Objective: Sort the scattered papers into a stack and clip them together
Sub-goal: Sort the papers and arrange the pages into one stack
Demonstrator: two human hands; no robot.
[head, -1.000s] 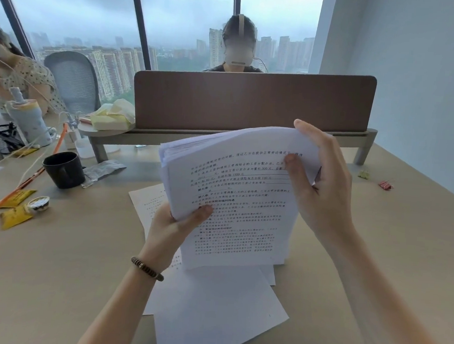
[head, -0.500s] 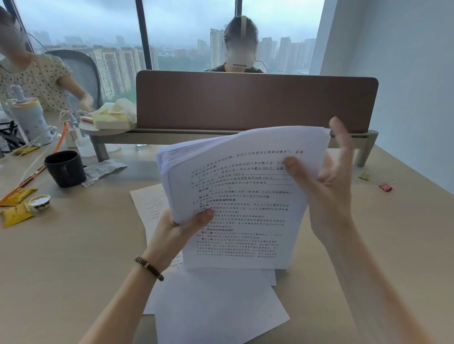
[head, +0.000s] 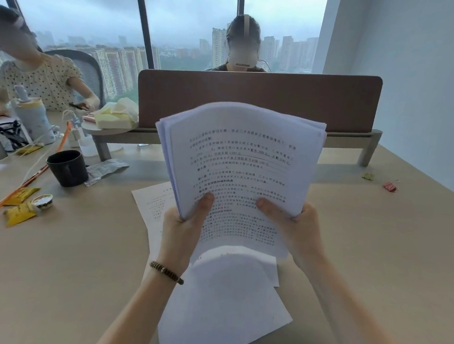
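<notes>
- Our left hand (head: 181, 229) and right hand (head: 295, 230) both grip the thick white printed paper stack (head: 240, 172), upright above the beige surface (head: 67, 254).
- Loose white sheets (head: 227, 306) lie beneath.

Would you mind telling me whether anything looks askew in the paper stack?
Yes: the stack, held upright in both hands, is uneven, its top-left edges fanned out rather than flush. Loose sheets lie skewed on the desk beneath.
</notes>
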